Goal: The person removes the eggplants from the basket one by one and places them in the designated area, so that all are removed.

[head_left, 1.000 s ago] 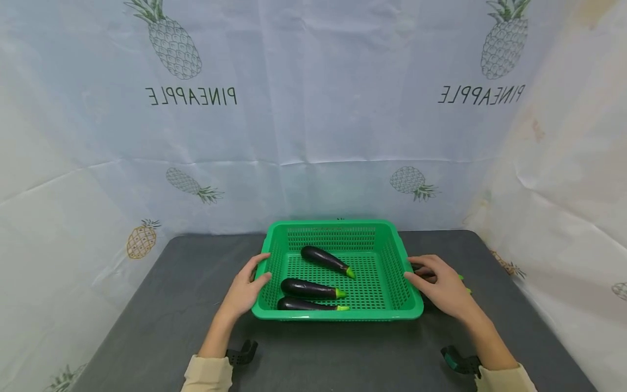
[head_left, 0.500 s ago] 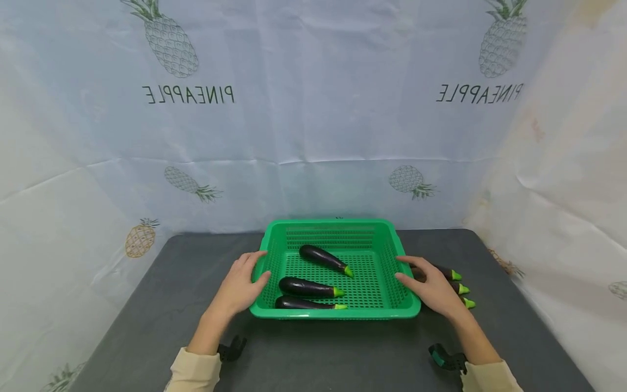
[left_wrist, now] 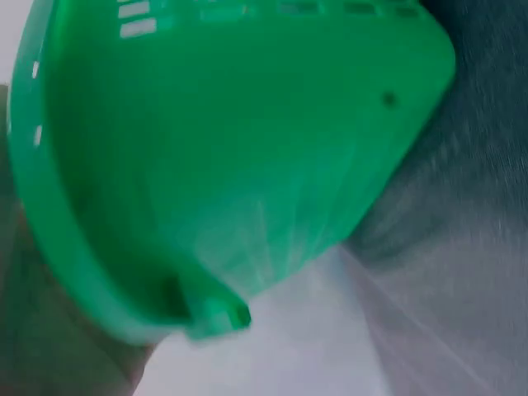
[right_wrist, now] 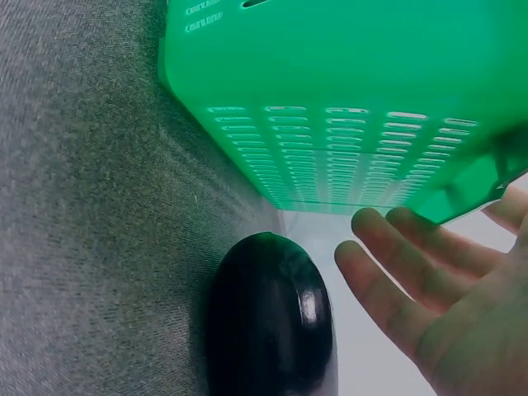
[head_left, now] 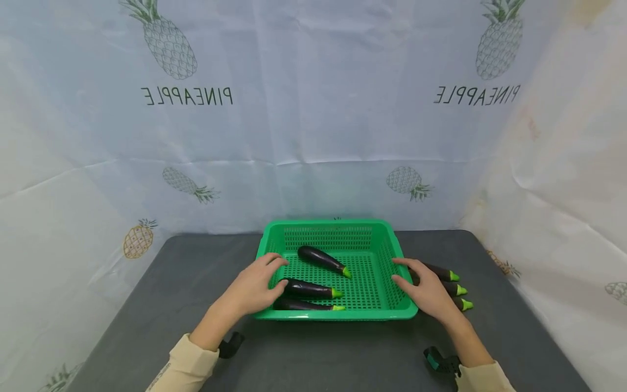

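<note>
Head view. Green basket (head_left: 338,228) on a dark grey table (head_left: 147,305), near the middle, back wall toward the pineapple-print cloth (head_left: 313,109). Three aubergines inside: one (head_left: 321,257) slanted near the back, one (head_left: 308,288) in the front left part, one (head_left: 303,306) along the front wall, green stem ends pointing right. Left hand (head_left: 257,288) over the basket's left rim, fingers reaching inside, fingertips at the blunt end of the middle aubergine; touching or just short of it, cannot tell. Fingers loosely bent, nothing gripped. Right hand (head_left: 425,291) at the basket's right rim, fingers straight and spread, lying against the wall's outer edge, holding nothing. Three more aubergines (head_left: 448,288) on the table just right of the basket, partly hidden behind the right hand (only stem ends and a bit of dark skin visible). Beige sleeves at both wrists; dark camera mounts at the bottom edge.

Left wrist view. Blurred. Basket's outer corner and rim (left_wrist: 247,165) filling most of the frame, grey table (left_wrist: 470,247) at right. Hand itself not clear here.

Right wrist view. Basket's slotted side wall (right_wrist: 346,107) above, table (right_wrist: 82,206) at left. One aubergine's rounded dark end (right_wrist: 272,330) on the table, just beside the basket. Right hand's fingers (right_wrist: 396,280) straight and apart, close to the basket wall and beside the aubergine, clasping neither.
</note>
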### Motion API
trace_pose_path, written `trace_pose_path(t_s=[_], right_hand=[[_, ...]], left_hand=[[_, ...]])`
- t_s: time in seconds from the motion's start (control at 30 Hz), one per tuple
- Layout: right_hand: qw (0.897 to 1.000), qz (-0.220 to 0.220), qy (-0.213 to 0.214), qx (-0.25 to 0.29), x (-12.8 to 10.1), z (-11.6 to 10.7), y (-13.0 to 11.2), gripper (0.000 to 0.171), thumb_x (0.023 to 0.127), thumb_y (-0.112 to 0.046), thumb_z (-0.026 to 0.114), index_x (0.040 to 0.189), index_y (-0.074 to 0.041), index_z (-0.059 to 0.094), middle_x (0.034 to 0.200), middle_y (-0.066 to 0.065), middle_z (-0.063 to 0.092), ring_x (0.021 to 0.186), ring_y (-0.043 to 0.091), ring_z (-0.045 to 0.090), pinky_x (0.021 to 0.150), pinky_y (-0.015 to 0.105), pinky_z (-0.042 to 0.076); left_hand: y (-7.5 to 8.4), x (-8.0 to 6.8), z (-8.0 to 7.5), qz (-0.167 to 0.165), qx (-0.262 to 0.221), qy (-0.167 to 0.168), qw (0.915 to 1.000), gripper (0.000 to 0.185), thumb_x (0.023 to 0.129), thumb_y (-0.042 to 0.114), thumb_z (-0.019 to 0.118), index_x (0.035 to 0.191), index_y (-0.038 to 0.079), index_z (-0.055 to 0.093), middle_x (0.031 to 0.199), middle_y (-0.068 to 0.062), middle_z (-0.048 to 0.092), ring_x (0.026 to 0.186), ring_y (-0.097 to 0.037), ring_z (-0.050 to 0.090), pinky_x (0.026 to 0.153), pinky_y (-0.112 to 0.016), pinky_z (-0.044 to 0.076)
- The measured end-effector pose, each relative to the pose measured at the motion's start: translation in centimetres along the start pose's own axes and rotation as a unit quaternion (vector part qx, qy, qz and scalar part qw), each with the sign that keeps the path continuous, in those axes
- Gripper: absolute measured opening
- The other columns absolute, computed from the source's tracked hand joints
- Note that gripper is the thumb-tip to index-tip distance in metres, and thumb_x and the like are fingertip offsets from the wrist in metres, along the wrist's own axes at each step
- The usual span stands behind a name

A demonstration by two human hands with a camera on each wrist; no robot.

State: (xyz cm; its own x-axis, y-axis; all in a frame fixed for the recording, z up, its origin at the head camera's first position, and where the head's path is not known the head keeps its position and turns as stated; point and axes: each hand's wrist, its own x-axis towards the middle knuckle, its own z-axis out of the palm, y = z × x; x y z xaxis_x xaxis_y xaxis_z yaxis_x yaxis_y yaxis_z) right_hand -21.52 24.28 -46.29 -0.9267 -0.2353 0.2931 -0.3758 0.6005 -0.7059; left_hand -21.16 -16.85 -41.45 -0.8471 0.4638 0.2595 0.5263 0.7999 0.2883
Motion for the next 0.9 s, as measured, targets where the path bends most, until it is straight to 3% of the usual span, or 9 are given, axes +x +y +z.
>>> trace_pose_path(t_s=[0.2, 0.33, 0.5, 0.67, 0.9], right_hand=[[1.000, 0.000, -0.001, 0.001, 0.1, 0.2, -0.3, 0.050, 0.103, -0.031, 0.064, 0.145, -0.006, 0.054, 0.145, 0.020, 0.052, 0.132, 0.044, 0.048, 0.096, 0.062, 0.045], [1.000, 0.001, 0.003, 0.000, 0.1, 0.1, -0.7, 0.049, 0.103, -0.029, 0.064, 0.145, -0.006, 0.054, 0.144, 0.021, 0.052, 0.131, 0.045, 0.049, 0.095, 0.063, 0.045], [1.000, 0.005, 0.005, 0.001, 0.0, -0.1, -0.9, 0.048, 0.103, -0.028, 0.064, 0.145, -0.007, 0.054, 0.145, 0.021, 0.052, 0.133, 0.046, 0.047, 0.097, 0.064, 0.044], [1.000, 0.010, 0.005, 0.005, -0.1, -0.2, -0.8, 0.048, 0.103, -0.028, 0.063, 0.145, -0.007, 0.054, 0.146, 0.022, 0.051, 0.136, 0.047, 0.044, 0.099, 0.066, 0.041], [1.000, 0.011, 0.003, 0.004, -0.2, -0.1, -0.7, 0.049, 0.103, -0.028, 0.063, 0.146, -0.006, 0.053, 0.147, 0.022, 0.050, 0.136, 0.047, 0.043, 0.100, 0.067, 0.041]], left_hand=[[0.7, 0.8, 0.5, 0.035, -0.065, -0.097, 0.9926, 0.028, 0.100, 0.025, 0.066, 0.123, 0.010, 0.067, 0.121, -0.006, 0.062, 0.108, -0.025, 0.062, 0.089, -0.047, 0.052], [0.6, 1.7, 0.6, 0.026, -0.125, -0.166, 0.9777, 0.030, 0.100, 0.028, 0.066, 0.124, 0.011, 0.067, 0.118, -0.002, 0.064, 0.107, -0.022, 0.063, 0.090, -0.045, 0.052], [0.6, 2.7, 0.8, -0.004, -0.162, -0.239, 0.9575, 0.036, 0.100, 0.034, 0.067, 0.130, 0.015, 0.066, 0.123, 0.001, 0.066, 0.112, -0.021, 0.063, 0.092, -0.043, 0.052], [1.1, 3.6, 1.2, -0.030, -0.167, -0.288, 0.9426, 0.038, 0.097, 0.039, 0.069, 0.131, 0.022, 0.066, 0.127, 0.002, 0.065, 0.117, -0.022, 0.062, 0.095, -0.044, 0.050], [1.6, 4.2, 2.5, -0.027, -0.121, -0.337, 0.9332, 0.035, 0.096, 0.037, 0.070, 0.129, 0.027, 0.067, 0.123, 0.003, 0.064, 0.110, -0.014, 0.061, 0.088, -0.039, 0.052]])
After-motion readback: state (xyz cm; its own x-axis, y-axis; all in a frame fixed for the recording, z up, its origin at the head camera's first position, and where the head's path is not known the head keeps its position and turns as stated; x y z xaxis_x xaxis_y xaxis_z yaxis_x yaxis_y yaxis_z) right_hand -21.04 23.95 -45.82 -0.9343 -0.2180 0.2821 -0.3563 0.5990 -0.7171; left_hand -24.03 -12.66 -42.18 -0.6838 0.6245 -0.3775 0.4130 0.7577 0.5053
